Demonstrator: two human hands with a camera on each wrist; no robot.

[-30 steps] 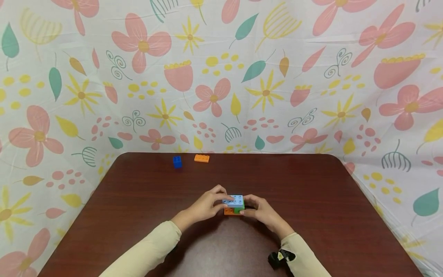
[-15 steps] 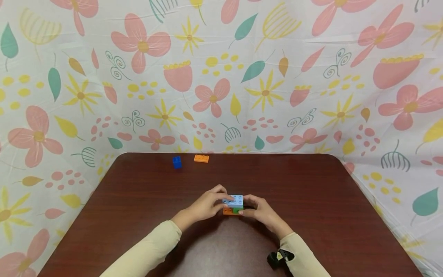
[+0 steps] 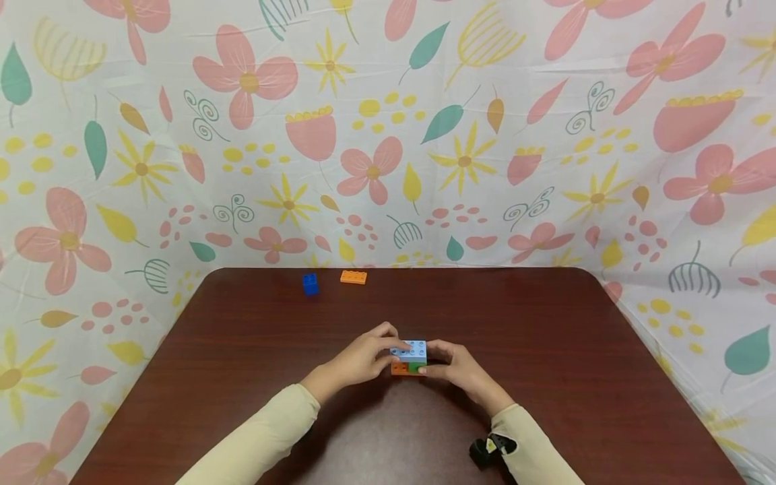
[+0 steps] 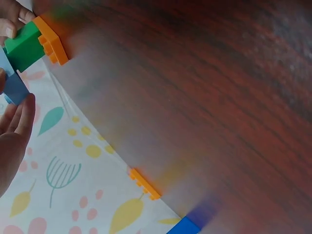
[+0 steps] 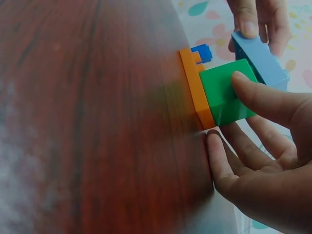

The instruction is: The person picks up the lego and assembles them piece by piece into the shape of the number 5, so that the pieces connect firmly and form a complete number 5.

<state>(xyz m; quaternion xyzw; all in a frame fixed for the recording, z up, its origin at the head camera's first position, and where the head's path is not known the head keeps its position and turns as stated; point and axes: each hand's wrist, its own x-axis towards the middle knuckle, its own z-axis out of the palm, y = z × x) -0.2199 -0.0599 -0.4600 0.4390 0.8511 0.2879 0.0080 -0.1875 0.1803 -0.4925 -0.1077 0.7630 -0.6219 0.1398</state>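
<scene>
In the head view a light blue brick (image 3: pixel 418 350) sits over a green brick (image 3: pixel 415 367), which stands on one end of an orange plate brick (image 3: pixel 399 368). My left hand (image 3: pixel 358 357) pinches the light blue brick from the left, one finger lying across its studs. From the right, my right hand (image 3: pixel 463 374) grips the green brick, its thumb on the near side. The right wrist view shows the light blue brick (image 5: pixel 263 61) slightly tilted, with a narrow gap to the green brick (image 5: pixel 224 90). The orange plate brick (image 5: pixel 192 90) rests on the table.
At the table's far edge lie a dark blue brick (image 3: pixel 310 284) and a second orange plate brick (image 3: pixel 353 277). A floral cloth (image 3: pixel 372 222) hangs behind the dark wooden table (image 3: pixel 515 316). A black strap device (image 3: pixel 485 451) is on the right wrist.
Almost nothing differs. Both hands keep their hold on the bricks in the same place, and the stack has shifted only very slightly.
</scene>
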